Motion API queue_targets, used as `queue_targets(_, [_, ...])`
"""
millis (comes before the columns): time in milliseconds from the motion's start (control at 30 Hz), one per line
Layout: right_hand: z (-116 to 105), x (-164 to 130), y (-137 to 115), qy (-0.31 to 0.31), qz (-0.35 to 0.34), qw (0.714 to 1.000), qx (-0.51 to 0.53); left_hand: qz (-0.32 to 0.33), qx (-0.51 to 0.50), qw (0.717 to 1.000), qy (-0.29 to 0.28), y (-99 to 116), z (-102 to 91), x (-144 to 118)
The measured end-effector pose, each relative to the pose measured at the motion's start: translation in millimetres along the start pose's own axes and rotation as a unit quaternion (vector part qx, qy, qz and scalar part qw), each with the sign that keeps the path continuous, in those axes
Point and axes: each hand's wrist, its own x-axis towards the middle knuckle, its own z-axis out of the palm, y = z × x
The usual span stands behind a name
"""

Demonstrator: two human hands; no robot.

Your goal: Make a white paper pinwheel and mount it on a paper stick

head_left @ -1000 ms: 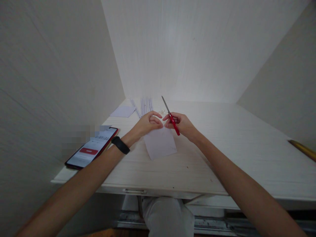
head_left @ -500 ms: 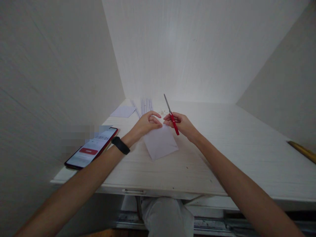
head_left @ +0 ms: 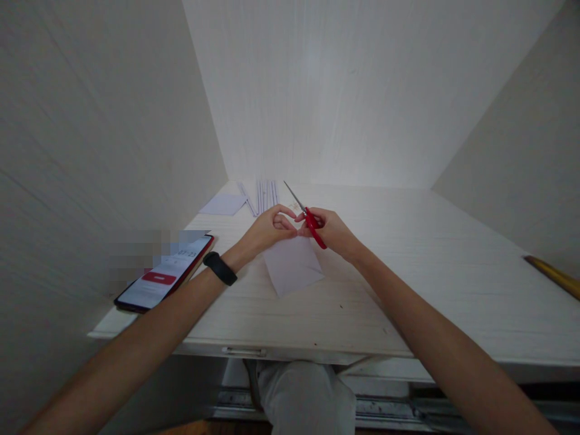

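Note:
A square sheet of white paper (head_left: 293, 267) hangs or lies just in front of my hands, with its far corner between them. My left hand (head_left: 274, 225) is closed, thumb and fingertips pinching that corner. My right hand (head_left: 330, 231) holds red-handled scissors (head_left: 312, 221), their blades together and pointing up to the left. The thumb and a finger of the same hand also meet the paper's far corner beside the left fingertips. Exactly how the paper sits in the right fingers is too small to tell.
A phone (head_left: 167, 272) with a lit screen lies left of my left forearm. Further back are several paper strips (head_left: 266, 196), another paper sheet (head_left: 223, 204) and small scraps (head_left: 294, 206). Walls enclose the white desk (head_left: 435, 266); a yellowish object (head_left: 553, 277) lies at the right edge.
The scissors have tilted further left in my right hand, and their red handles show wider. Both hands stay at the paper's corner, the fingertips now closer together.

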Motion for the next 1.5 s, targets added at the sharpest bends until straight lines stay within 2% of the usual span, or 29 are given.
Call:
queue_targets(567, [-3.5,-1.1,-3.8,-0.021,0.031,0.999,-0.001,0.003,0.003,1.000,-0.016,-2.2,-1.8,-0.7])
queue_targets(933, [-7.0,-3.6,-10.5,-0.044,0.056,0.997,0.042,-0.007,0.008,1.000,-0.018,-2.3,-2.7,-1.1])
queue_targets(1200, [-7.8,-3.9,-15.9,0.047,0.103,0.989,0.094,-0.003,0.007,1.000,0.004,11.2,-3.7,-7.1])
queue_targets(1367, [-6.6,-2.9,-13.7,0.063,0.102,0.984,0.135,0.008,0.012,1.000,0.016,17.6,-3.0,-10.3])
queue_targets(1500, [-7.4,-2.9,-13.9,0.107,0.087,0.981,0.139,0.016,0.012,1.000,0.021,16.8,-3.5,-10.5])
